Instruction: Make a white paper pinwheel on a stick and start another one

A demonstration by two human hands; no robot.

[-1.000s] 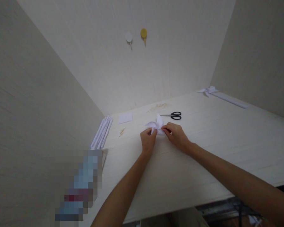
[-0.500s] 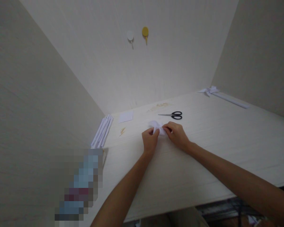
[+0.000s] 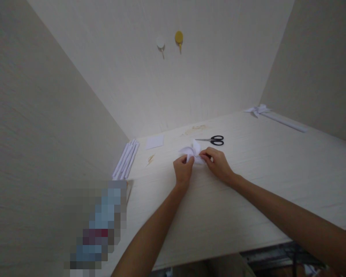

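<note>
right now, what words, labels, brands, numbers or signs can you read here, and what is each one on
None can be read.
Pixelated item at the left: too blurred to tell whether it bears any text.
Scissors: too small to make out any marking.
White paper pinwheel, paper square and paper rolls: no writing visible.

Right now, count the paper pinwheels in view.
2. One pinwheel is between the left hand and right hand; the other pinwheel lies at the far right of the table, at the end of a paper stick. The pixelated patch at left could hide more.
</note>
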